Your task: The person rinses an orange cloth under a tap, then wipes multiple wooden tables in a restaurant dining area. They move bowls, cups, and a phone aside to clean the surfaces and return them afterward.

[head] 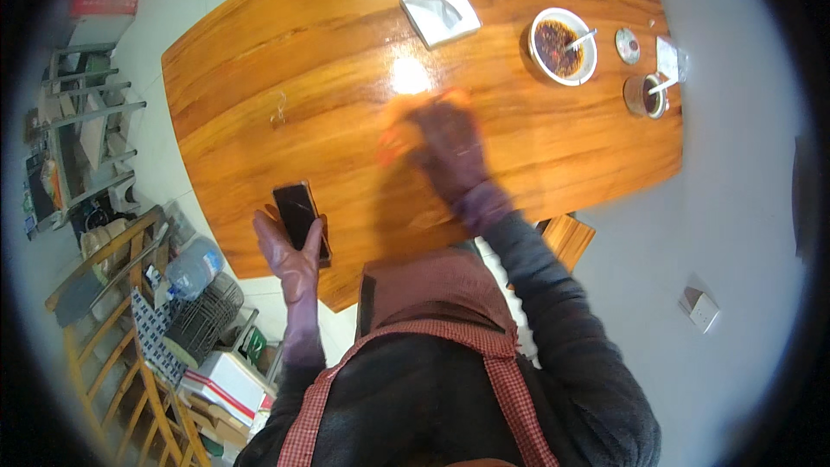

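Note:
A purple rubber glove covers my left hand point(292, 250), whose thumb and fingers lie along both sides of a dark smartphone point(296, 211) near the front left edge of the wooden table point(227, 143). Whether the phone is lifted or lies on the tabletop I cannot tell. My right hand point(450, 143), also gloved and blurred by motion, is over the middle of the table. Beneath and beside its fingers is a blurred orange cloth point(395, 133), pressed by the hand against the wood.
Across the table are a white tissue box point(463, 23), a white bowl of chili sauce point(559, 48) with a spoon, a small round lid point(627, 46) and a glass jar point(639, 96) with a spoon. Left of the table stand a wooden chair frame point(142, 363) and a large water bottle point(193, 267).

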Demonstrator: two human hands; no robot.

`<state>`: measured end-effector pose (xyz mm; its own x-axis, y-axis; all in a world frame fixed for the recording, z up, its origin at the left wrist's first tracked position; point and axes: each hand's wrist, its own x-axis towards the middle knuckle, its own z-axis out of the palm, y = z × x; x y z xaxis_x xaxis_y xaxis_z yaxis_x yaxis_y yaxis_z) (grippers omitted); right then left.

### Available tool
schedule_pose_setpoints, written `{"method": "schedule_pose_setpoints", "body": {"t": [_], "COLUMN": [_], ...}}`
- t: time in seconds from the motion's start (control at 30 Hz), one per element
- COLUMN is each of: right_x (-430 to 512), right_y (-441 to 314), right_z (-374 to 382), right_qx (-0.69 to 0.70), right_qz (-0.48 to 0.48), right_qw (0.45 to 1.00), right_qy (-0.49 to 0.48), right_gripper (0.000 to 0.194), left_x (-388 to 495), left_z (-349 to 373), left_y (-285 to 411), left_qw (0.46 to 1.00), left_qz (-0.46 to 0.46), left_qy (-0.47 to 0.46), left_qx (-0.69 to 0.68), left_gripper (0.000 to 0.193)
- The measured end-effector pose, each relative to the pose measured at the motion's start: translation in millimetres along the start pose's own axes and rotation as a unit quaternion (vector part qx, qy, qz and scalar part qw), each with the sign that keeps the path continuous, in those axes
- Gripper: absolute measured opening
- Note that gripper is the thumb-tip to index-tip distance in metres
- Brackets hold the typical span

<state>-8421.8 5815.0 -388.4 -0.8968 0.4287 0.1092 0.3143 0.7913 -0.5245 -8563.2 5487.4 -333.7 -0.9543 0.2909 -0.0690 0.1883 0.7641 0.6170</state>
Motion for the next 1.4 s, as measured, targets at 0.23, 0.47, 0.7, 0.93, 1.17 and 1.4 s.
{"method": "schedule_pose_setpoints", "body": {"t": [0.23,0.47,0.7,0.93,1.17,1.4], "right_x": [-130,-191,-175,-107,-26,55], "right_y": [154,125,4,-83,-142,-204], "right_z": [-134,-95,12,20,64,144], "right_qx": [-0.137,-0.221,-0.160,-0.125,-0.074,0.032], "right_qz": [0.152,0.283,0.173,0.115,0.012,-0.084], "right_qw": [0.967,0.915,0.964,0.985,0.997,0.996], "right_qy": [0.152,0.181,0.126,0.033,-0.023,0.016], "right_gripper": [0.068,0.075,0.082,0.076,0.075,0.072], "left_x": [-17,-10,-14,-52,-40,1], "left_z": [14,2,127,216,130,-63], "left_y": [13,86,226,282,216,10], "left_qw": [0.989,0.978,0.955,0.930,0.904,0.993], "left_qz": [-0.021,-0.191,0.101,0.315,0.313,0.067], "left_qy": [-0.040,-0.079,-0.266,-0.178,-0.217,0.081], "left_qx": [0.143,-0.033,-0.088,0.059,-0.196,-0.044], "left_gripper": [0.104,0.117,0.101,0.107,0.096,0.057]}}
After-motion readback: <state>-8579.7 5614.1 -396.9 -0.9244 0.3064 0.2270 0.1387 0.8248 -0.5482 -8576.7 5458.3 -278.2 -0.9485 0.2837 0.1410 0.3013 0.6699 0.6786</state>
